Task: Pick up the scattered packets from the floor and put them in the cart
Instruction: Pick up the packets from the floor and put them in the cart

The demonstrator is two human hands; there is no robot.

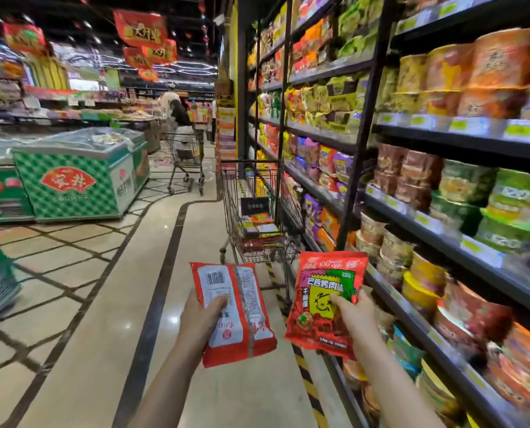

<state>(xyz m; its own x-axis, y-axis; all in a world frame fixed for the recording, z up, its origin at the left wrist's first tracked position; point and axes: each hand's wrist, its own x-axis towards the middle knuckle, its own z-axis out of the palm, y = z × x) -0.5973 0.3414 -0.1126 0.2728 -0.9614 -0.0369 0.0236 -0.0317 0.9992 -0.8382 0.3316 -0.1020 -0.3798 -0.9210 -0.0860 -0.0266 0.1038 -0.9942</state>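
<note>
Supermarket aisle, shelves (436, 186) on right, cart (259, 217) ahead with packets already inside. Left hand (200, 319) fingers clamped on red-white packet (242, 316), back side up. Right hand (358, 319) pinches red packet (325, 301), both held short of cart.

A supermarket: stocked shelves (443, 143), chest freezers (81, 174), wire cart (257, 217).

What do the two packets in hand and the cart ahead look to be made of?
Left packet: seemingly thin plastic film, glossy, with a crimped back seam and creases. Right packet: probably the same printed film, shiny, with a wavy sealed top edge. Cart: dark metal wire mesh by the look of it, with thin bars you can see through.
</note>
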